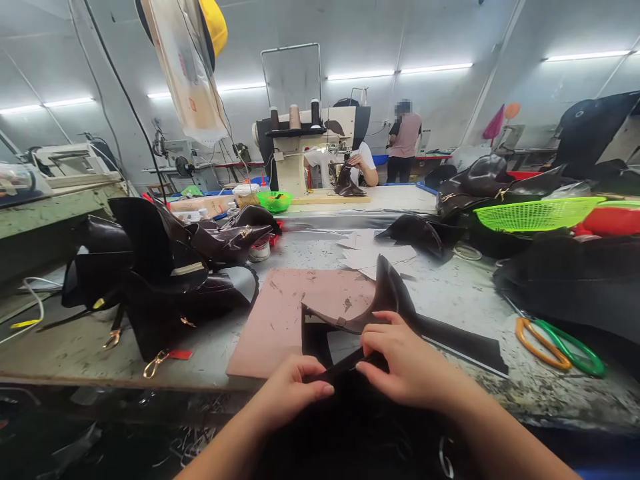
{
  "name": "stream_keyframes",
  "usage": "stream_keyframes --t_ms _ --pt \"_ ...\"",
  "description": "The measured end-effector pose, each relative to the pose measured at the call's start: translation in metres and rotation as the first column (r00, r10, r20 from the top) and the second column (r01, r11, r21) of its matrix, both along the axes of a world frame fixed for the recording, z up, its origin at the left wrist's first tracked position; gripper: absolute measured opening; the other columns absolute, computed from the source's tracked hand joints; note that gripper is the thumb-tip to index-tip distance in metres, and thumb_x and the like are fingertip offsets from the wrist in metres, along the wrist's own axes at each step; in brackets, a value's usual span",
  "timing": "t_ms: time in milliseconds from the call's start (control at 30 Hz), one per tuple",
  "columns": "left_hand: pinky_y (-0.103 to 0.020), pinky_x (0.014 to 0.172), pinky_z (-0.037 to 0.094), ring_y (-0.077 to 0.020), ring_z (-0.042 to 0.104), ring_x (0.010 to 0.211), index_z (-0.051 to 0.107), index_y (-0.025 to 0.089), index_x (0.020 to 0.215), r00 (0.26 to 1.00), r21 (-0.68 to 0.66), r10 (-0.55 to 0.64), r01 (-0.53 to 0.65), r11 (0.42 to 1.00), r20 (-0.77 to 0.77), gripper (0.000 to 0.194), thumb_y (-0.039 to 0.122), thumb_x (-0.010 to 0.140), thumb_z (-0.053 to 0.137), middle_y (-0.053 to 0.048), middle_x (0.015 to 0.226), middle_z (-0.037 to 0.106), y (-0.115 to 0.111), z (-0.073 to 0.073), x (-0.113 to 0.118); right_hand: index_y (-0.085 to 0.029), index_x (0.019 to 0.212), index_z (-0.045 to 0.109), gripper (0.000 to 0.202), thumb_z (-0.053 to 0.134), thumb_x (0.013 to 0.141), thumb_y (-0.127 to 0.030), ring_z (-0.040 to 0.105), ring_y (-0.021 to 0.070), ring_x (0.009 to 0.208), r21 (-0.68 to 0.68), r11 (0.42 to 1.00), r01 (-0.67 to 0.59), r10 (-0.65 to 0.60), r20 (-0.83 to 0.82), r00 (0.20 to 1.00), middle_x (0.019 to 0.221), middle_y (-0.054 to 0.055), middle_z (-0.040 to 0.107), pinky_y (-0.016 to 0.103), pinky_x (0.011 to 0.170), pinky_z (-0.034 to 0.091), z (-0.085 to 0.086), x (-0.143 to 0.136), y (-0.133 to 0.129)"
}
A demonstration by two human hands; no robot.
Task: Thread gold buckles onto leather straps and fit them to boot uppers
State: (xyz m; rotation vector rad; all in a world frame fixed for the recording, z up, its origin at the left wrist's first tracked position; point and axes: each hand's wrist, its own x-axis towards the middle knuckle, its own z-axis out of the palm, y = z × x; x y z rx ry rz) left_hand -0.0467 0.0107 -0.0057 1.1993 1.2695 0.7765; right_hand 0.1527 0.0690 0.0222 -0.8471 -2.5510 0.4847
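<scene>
A dark brown leather boot upper point(393, 293) lies partly on a pink board point(270, 320) at the front of the table, its long flat strip reaching to the right. My left hand point(300, 381) pinches the near edge of the leather between thumb and fingers. Close beside it, my right hand point(393, 360) grips the same edge, fingers bent over the top and thumb below. The part of the leather nearest my body hangs in shadow, so its shape is hard to make out.
Scissors point(560, 347) with orange and green handles lie right. Dark leather uppers point(210, 287) with gold clasps crowd the left. White paper pieces point(383, 257) lie behind the board. A green basket point(540, 213) stands right. Beyond, a person works at a sewing machine point(290, 153); another stands behind.
</scene>
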Motion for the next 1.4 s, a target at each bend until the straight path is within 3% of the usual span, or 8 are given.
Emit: stream_keyframes --t_ms 300,433,567,867,967,1067,1167,1400 --pt "-0.025 0.073 0.038 -0.0172 0.05 0.079 0.067 0.02 0.095 0.928 0.017 -0.373 0.373 0.928 0.009 0.026 0.024 0.07 0.061 0.0 0.082 0.06 0.013 0.008 0.002 -0.017 0.059 0.047 0.017 0.053 0.074 -0.011 0.051 0.0115 0.062 -0.014 0.999 -0.031 0.032 0.016 0.999 0.061 -0.003 0.049 0.042 0.098 0.03 -0.002 0.0 -0.001" --pt "-0.021 0.056 0.03 -0.0111 0.039 0.06 0.059 0.015 0.066 0.938 0.131 -0.28 0.31 0.942 -0.207 0.013 0.028 0.067 0.062 0.005 0.061 0.046 0.026 0.007 0.021 -0.017 0.062 0.053 0.01 0.055 0.071 -0.012 0.053 0.0151 0.073 0.097 0.995 -0.002 0.006 -0.041 0.999 0.071 0.001 0.053 0.041 0.097 0.031 -0.006 0.003 -0.008" --pt "-0.02 0.051 0.026 -0.0093 0.033 0.056 0.048 0.015 0.056 0.977 0.112 -0.181 0.194 0.975 -0.114 0.022 0.03 0.065 0.062 0.006 0.055 0.038 0.033 0.013 0.036 -0.019 0.077 0.059 0.006 0.055 0.074 -0.018 0.045 0.0263 0.103 0.304 0.924 0.233 -0.147 -0.28 0.949 0.106 0.01 0.049 0.05 0.099 0.024 -0.02 0.013 -0.018" --pt "-0.022 0.054 0.028 -0.0114 0.045 0.059 0.056 0.015 0.061 0.811 0.095 -0.326 0.42 0.903 -0.486 0.009 0.019 0.069 0.056 0.004 0.059 0.052 0.023 0.026 0.046 -0.019 0.068 0.042 0.01 0.052 0.069 -0.019 0.047 0.0272 0.101 0.325 0.885 0.334 -0.21 -0.362 0.908 0.105 0.01 0.05 0.051 0.095 0.027 -0.012 0.035 -0.017" --pt "-0.022 0.059 0.035 -0.0146 0.052 0.068 0.062 0.015 0.074 0.85 -0.022 -0.398 0.417 0.909 -0.346 0.009 0.021 0.07 0.056 0.002 0.07 0.059 0.018 0.02 0.039 -0.02 0.077 0.041 0.016 0.054 0.074 -0.028 0.051 0.0263 0.095 0.178 0.856 0.485 -0.355 -0.48 0.802 0.101 0.011 0.051 0.042 0.081 0.041 -0.007 0.056 -0.008" --pt "-0.023 0.067 0.04 -0.0165 0.054 0.077 0.062 0.016 0.086 0.898 -0.05 -0.408 0.405 0.913 -0.167 0.018 0.017 0.069 0.054 0.001 0.08 0.061 0.016 0.016 0.036 -0.019 0.088 0.048 0.034 0.061 0.07 -0.045 0.057 0.0252 0.081 -0.217 0.84 0.497 -0.541 -0.282 0.792 0.089 0.008 0.057 0.037 0.068 0.047 -0.015 0.068 -0.004" --pt "-0.024 0.075 0.04 -0.0173 0.055 0.085 0.061 0.017 0.093 0.908 0.004 -0.407 0.409 0.912 -0.106 0.028 0.011 0.068 0.051 0.0 0.088 0.062 0.016 0.015 0.039 -0.018 0.107 0.05 0.053 0.066 0.066 -0.048 0.059 0.0261 0.086 -0.536 0.8 0.27 -0.458 -0.255 0.851 0.095 0.009 0.061 0.036 0.071 0.049 -0.028 0.065 -0.007" --pt "-0.022 0.056 0.032 -0.0122 0.044 0.061 0.058 0.013 0.067 0.934 0.005 -0.337 0.34 0.94 -0.117 0.018 0.029 0.075 0.056 0.003 0.061 0.05 0.018 0.008 0.05 -0.017 0.115 0.053 0.051 0.065 0.074 -0.044 0.06 0.0245 0.087 -0.672 0.74 -0.032 -0.427 -0.505 0.75 0.088 0.008 0.063 0.034 0.071 0.051 -0.036 0.053 -0.015"
